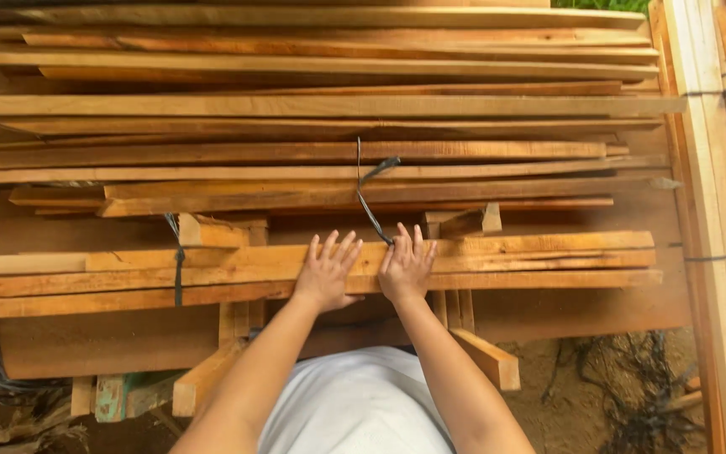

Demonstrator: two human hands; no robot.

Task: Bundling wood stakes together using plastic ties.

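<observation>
Wooden slats [497, 252] lie bundled across our bench, nearest of many stacked boards [313, 105]. Our left hand [327, 271] rests flat on the bundle, fingers spread wide, holding nothing. Our right hand [406, 265] lies flat just beside it, fingers splayed, touching a dark strap [369, 202] (its loose end curls upward). Another dark tie [179, 265] binds the bundle's left part.

light: soft, even daylight | shadows: faint | focus: slightly soft | edges: wide-angle bowing
</observation>
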